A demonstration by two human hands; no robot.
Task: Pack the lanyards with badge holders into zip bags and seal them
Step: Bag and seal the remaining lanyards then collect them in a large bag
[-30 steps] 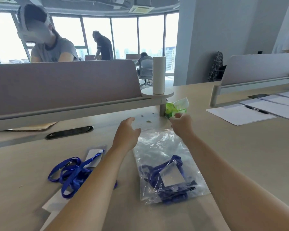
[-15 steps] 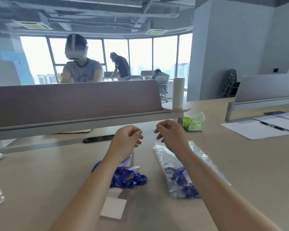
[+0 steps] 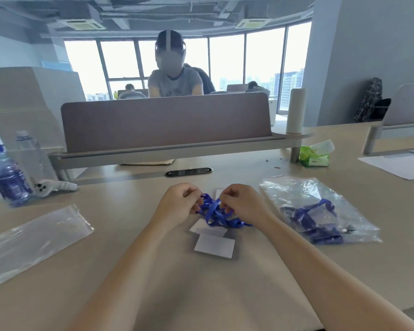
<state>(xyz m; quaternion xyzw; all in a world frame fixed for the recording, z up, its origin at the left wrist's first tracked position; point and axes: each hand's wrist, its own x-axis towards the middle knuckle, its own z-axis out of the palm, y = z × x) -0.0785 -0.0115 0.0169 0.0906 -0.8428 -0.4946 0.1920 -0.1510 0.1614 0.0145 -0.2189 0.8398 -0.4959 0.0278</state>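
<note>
My left hand (image 3: 178,204) and right hand (image 3: 243,204) sit close together over the middle of the table (image 3: 201,287). Both have their fingers curled in on the tangle of blue lanyards (image 3: 215,215) between them. Each seems to pinch a loop of strap, though my fingertips are tucked under and blurred, so I can't tell exactly where the grip lies. The tangle rests on the tabletop, and its loose loops trail toward my right wrist.

Just nearer to me than the tangle lie two badge holders (image 3: 214,246) with white cards, flat on the table. The farther one is partly under the straps.

To the right, apart from my right hand, a filled zip bag (image 3: 320,194) lies flat with more blue strap and a holder inside. Well off to the left lies an empty zip bag (image 3: 31,240). A water bottle (image 3: 7,177) stands at the far left. A green tissue pack (image 3: 314,156) sits far right beside the desk divider (image 3: 165,120).
</note>
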